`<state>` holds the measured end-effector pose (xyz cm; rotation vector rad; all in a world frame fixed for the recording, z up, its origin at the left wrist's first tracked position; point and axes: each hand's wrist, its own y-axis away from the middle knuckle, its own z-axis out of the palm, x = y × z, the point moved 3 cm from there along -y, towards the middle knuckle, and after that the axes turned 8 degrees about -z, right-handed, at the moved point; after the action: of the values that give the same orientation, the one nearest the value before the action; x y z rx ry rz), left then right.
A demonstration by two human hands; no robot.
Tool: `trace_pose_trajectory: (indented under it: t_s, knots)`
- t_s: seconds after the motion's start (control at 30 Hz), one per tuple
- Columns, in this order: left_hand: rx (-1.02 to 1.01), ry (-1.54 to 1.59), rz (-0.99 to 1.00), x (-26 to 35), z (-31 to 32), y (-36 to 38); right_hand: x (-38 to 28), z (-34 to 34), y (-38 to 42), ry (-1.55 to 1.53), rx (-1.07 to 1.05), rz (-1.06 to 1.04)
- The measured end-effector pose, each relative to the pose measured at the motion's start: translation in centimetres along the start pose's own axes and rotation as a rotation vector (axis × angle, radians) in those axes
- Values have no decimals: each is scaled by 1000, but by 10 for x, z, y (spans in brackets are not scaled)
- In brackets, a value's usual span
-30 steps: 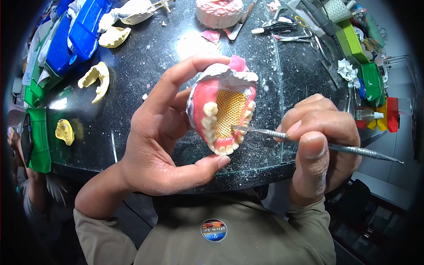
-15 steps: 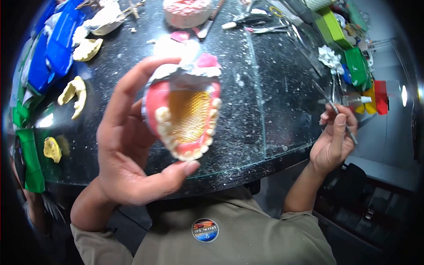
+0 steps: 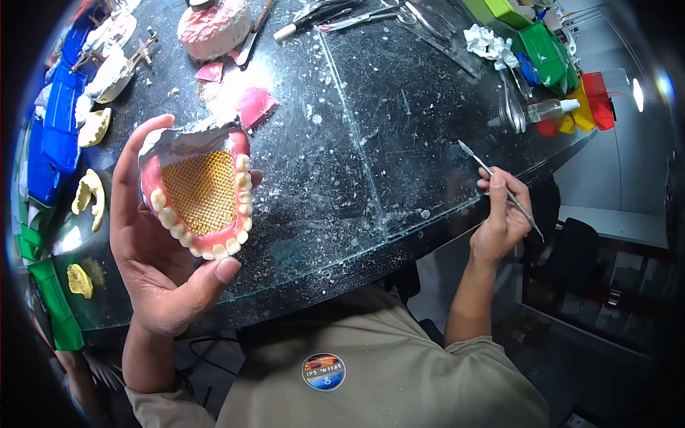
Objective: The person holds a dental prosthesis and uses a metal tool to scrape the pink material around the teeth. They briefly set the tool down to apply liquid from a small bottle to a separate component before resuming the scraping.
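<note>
A denture model with pink gum, a row of cream teeth and a gold mesh palate is held up at the left. My left hand is wrapped round it, thumb at the front teeth and fingers along the far left edge. White plaster shows along its upper rim. To the right, over the table's front edge, my right hand pinches a thin metal carving tool, whose flat tip points up and left. Pink wax pieces lie just beyond the denture.
On the black table stands a pink and white plaster block at the back. Yellowish casts and blue bins line the left. Pliers, crumpled paper, a small bottle and coloured bins are at the right.
The view has shifted, so table items appear further left. The denture appears lower and further left, its mesh now sharper. The tool in my right hand is turned, its upper tip pointing more to the left.
</note>
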<state>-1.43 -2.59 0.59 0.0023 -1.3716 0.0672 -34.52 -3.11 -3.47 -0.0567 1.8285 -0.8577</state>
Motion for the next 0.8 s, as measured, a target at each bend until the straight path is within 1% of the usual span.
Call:
trace_pose_trajectory:
  t_s: [0.07,0.17,0.27,0.37,0.47,0.67,0.8]
  knots:
    - [-6,-16,-17,1,-1,1,-2,3,0,-12,-41,1]
    - [-10,-20,-23,2,-1,2,3,-1,-2,0,3,39]
    - [-20,-47,-12,1,-4,3,0,1,-3,-15,-39,46]
    - [-33,-54,-3,1,-4,2,3,-1,-3,-4,12,58]
    - [-33,-45,-6,1,-4,3,1,1,-3,-16,-29,66]
    - [-35,-7,-3,1,-3,2,-2,4,-4,-6,-28,59]
    - [-62,9,16,1,-2,0,-4,5,-7,-57,-4,139]
